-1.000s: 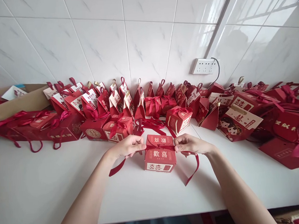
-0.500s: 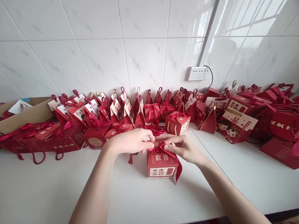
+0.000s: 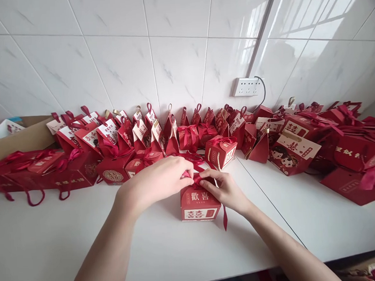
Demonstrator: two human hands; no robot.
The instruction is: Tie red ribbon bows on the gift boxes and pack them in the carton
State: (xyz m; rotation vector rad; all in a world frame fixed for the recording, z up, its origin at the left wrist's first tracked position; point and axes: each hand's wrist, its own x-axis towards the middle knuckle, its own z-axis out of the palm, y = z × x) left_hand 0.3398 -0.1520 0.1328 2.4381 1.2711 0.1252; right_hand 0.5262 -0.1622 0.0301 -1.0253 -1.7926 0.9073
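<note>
A red gift box [image 3: 200, 207] with white Chinese characters stands upright on the white table, right under both hands. Across its top runs a dark red ribbon [image 3: 225, 218], one tail hanging down the box's right side. My left hand [image 3: 173, 174] is closed, thumb and fingers pinching the ribbon above the box's top. From the other side, my right hand [image 3: 223, 189] pinches the ribbon at the middle of the lid, close to the left fingertips. The fingers partly hide the ribbon's crossing.
A small red box with a rope handle [image 3: 221, 152] stands just behind. Rows of red gift boxes [image 3: 143, 136] line the tiled wall. More boxes [image 3: 354, 157] are piled at the right. A cardboard carton [image 3: 21, 143] is at far left; a power socket [image 3: 246, 87] is on the wall.
The ribbon has been drawn off the box's right front and now hangs as a narrow tail. Both hands have closed in on the ribbon at the lid's middle. The view has shifted slightly.
</note>
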